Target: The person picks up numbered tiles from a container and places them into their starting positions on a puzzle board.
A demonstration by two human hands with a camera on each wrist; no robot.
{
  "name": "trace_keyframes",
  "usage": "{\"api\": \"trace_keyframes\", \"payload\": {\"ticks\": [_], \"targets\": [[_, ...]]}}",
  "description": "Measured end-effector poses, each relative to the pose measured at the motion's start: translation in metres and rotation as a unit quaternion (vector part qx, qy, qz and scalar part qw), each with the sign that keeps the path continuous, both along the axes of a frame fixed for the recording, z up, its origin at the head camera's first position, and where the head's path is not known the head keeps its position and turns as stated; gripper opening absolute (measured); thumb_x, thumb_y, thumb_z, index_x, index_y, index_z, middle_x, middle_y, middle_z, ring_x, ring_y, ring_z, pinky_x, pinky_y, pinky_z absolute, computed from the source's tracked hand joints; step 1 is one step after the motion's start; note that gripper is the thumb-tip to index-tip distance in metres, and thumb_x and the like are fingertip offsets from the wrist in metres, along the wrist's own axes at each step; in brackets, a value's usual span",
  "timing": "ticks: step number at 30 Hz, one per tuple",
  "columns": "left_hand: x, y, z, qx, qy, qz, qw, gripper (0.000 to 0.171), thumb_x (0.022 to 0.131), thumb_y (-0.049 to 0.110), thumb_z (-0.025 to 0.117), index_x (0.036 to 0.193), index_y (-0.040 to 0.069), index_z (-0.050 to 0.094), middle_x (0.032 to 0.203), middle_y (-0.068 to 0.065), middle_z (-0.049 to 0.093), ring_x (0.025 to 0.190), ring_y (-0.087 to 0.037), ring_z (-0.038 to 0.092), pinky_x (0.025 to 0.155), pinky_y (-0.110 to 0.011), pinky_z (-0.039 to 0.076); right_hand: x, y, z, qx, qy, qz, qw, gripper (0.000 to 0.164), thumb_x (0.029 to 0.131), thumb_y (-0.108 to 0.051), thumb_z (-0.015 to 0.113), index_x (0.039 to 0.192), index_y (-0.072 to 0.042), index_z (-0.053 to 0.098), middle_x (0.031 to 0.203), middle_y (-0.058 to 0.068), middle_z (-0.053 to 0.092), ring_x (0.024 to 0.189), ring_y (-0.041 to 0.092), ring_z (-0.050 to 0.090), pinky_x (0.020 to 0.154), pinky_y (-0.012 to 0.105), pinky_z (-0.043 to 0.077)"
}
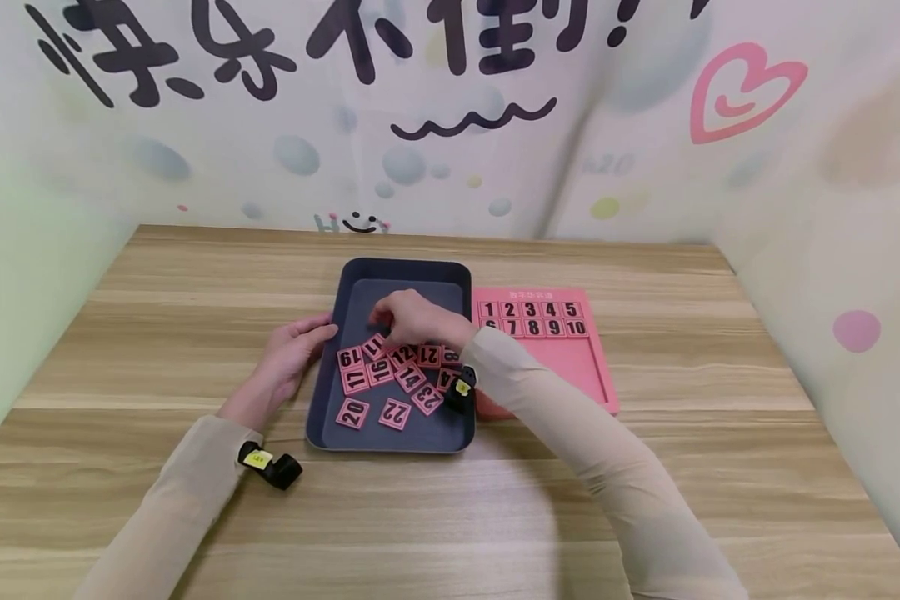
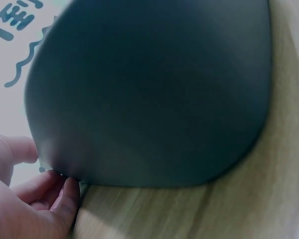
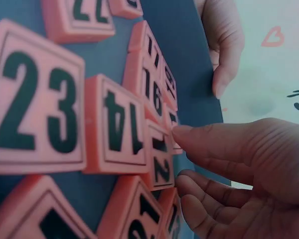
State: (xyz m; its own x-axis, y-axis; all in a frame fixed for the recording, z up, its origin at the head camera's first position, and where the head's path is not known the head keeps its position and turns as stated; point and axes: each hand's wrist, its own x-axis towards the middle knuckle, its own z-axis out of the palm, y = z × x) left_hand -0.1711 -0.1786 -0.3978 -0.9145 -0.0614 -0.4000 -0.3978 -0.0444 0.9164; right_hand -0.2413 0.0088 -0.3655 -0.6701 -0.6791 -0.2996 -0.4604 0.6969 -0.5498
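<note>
A dark grey tray holds several pink number tiles, among them 20, 22 and 23. My left hand grips the tray's left side, fingers curled at its outer wall and thumb near the rim. My right hand is over the tray's middle with its fingers bent loosely. In the right wrist view, the right thumb tip touches the tile marked 11, while the other fingers stay apart from the thumb. No tile shows between them.
A pink number board lies right of the tray, with tiles 1 to 10 in its two upper rows. My right forearm crosses in front of it. Behind the wooden table stands a printed wall.
</note>
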Motion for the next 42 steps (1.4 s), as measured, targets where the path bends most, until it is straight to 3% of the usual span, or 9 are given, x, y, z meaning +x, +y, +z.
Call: {"api": "trace_keyframes", "payload": {"ticks": [6,16,31,35,42], "targets": [[0.0,0.0,0.0,-0.002,0.001,-0.005,1.0,0.052,0.093,0.012,0.054,0.14,-0.004,0.038,0.146,-0.017,0.035,0.099,-0.003,0.05,0.089,-0.016,0.04,-0.004,0.002,-0.007,-0.007,0.011,0.01,1.0,0.032,0.082,-0.016,0.074,0.112,-0.01,0.065,0.103,0.004,0.062,0.092,0.015,0.053,0.08,0.025,0.045],[-0.001,0.0,-0.002,-0.002,0.001,-0.006,1.0,0.051,0.093,0.012,0.054,0.14,-0.003,0.038,0.146,-0.017,0.036,0.099,-0.003,0.051,0.084,-0.014,0.041,-0.005,-0.001,-0.011,-0.011,0.043,0.029,0.999,0.025,0.082,-0.024,0.073,0.102,-0.009,0.068,0.092,0.003,0.063,0.081,0.014,0.055,0.071,0.022,0.045],[-0.001,0.0,-0.002,0.001,0.002,0.0,1.0,0.052,0.093,0.011,0.056,0.139,-0.003,0.039,0.145,-0.017,0.037,0.096,-0.002,0.051,0.082,-0.014,0.041,-0.005,0.001,-0.012,-0.033,0.048,0.019,0.998,0.022,0.082,-0.017,0.072,0.1,-0.007,0.065,0.091,0.004,0.062,0.078,0.014,0.056,0.066,0.022,0.046],[-0.001,0.0,-0.002,0.003,0.005,0.002,1.0,0.052,0.092,0.01,0.056,0.139,-0.004,0.039,0.144,-0.017,0.038,0.091,0.0,0.052,0.08,-0.013,0.042,-0.005,0.006,-0.007,-0.06,0.047,0.002,0.997,0.023,0.081,-0.016,0.072,0.099,-0.006,0.063,0.09,0.004,0.062,0.078,0.014,0.057,0.067,0.02,0.047],[-0.002,0.001,-0.002,-0.001,0.004,0.001,1.0,0.051,0.093,0.011,0.055,0.139,-0.003,0.039,0.145,-0.018,0.036,0.094,-0.001,0.052,0.082,-0.014,0.042,0.003,0.023,0.015,-0.108,0.063,-0.023,0.992,0.023,0.079,-0.014,0.072,0.098,-0.005,0.062,0.087,0.004,0.062,0.076,0.013,0.058,0.067,0.02,0.049]]}}
